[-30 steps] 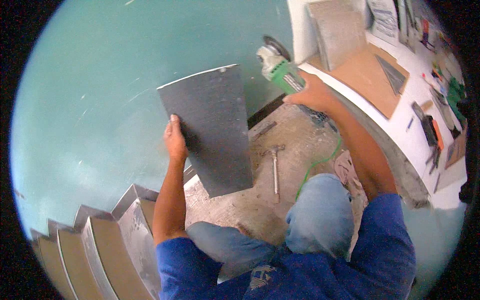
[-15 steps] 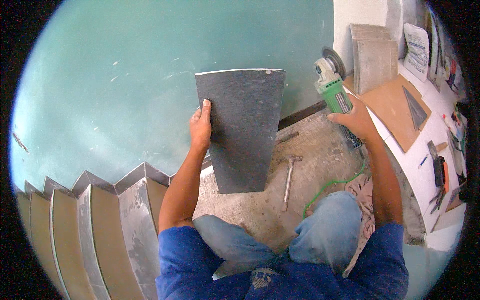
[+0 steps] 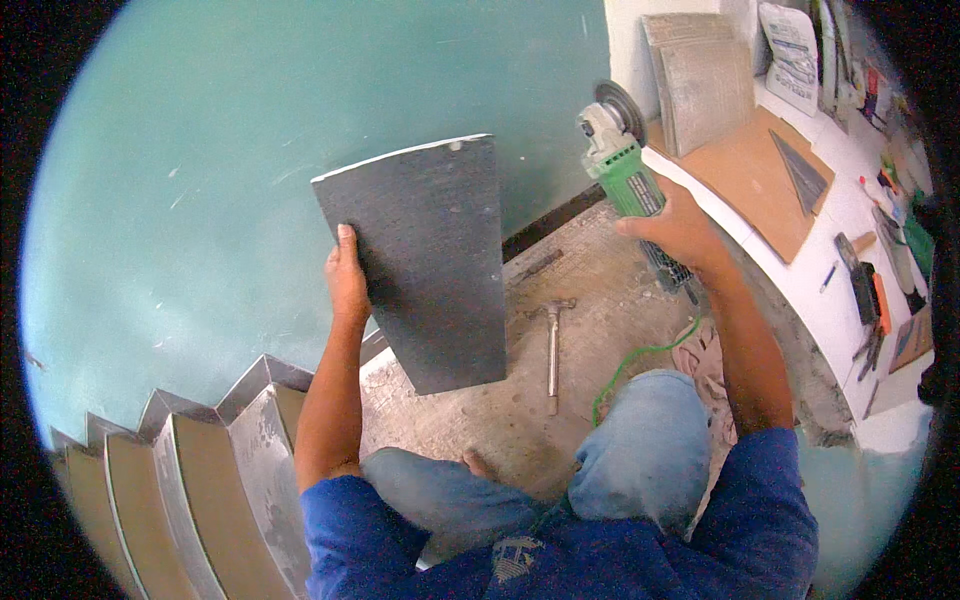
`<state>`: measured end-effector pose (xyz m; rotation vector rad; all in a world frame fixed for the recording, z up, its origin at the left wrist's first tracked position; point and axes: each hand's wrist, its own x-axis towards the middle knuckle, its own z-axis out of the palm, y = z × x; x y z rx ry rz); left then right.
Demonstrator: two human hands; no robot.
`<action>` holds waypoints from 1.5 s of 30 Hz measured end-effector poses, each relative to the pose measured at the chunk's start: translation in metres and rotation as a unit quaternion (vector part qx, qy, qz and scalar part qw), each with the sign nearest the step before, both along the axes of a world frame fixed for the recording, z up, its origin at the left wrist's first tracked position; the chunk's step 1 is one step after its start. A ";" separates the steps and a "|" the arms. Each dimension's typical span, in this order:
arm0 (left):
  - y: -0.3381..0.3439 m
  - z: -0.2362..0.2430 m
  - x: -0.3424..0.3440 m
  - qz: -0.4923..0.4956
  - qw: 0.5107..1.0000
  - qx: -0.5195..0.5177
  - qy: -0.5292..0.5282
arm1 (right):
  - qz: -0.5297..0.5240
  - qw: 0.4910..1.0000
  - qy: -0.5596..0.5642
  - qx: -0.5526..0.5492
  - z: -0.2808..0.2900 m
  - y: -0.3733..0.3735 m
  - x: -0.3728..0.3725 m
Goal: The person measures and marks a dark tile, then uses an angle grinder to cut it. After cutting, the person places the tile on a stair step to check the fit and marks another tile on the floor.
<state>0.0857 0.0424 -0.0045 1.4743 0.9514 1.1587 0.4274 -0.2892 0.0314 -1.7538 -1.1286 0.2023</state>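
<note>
My left hand (image 3: 347, 275) grips the left edge of a tapered dark grey tile (image 3: 430, 270), held upright above the landing, its pale, chipped top edge slightly slanted. My right hand (image 3: 678, 222) is wrapped round a green angle grinder (image 3: 628, 180), raised beside the tile with its disc at the top, clear of the tile. A green cord (image 3: 630, 360) runs from below the grinder across the floor. A steel hammer (image 3: 553, 365) lies on the dusty concrete below, and a dark strip (image 3: 535, 265) lies near the wall. My bent knees are beneath my arms.
A teal wall (image 3: 230, 200) is ahead. Tiled stairs (image 3: 190, 500) descend at lower left. On the right, a white ledge (image 3: 835, 330) holds cardboard (image 3: 760, 210), leaning grey tiles (image 3: 700, 70), a white bag (image 3: 788, 55), a triangular offcut (image 3: 795, 165) and several tools. A pink cloth (image 3: 697, 345) lies by my right knee.
The view swung right, then back left. Across the frames the tile and grinder shift with it, the tile tilting slightly, and both stay held in the same hands.
</note>
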 end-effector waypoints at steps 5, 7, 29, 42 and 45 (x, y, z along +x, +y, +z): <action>-0.003 0.001 -0.001 -0.007 0.999 -0.025 -0.030 | -0.017 0.999 0.039 -0.031 -0.008 0.002 -0.005; -0.004 0.001 -0.001 -0.005 0.999 -0.027 -0.034 | 0.001 0.998 0.054 -0.016 -0.009 0.004 -0.011; -0.008 -0.009 -0.032 0.061 0.996 -0.008 -0.072 | 0.433 0.652 0.574 0.240 -0.014 0.069 -0.088; -0.013 -0.009 -0.036 0.074 0.995 0.012 -0.072 | 0.600 0.293 0.676 0.311 -0.056 0.117 -0.118; -0.008 -0.012 -0.039 0.072 0.995 0.004 -0.074 | 0.598 0.264 0.693 0.305 -0.059 0.122 -0.126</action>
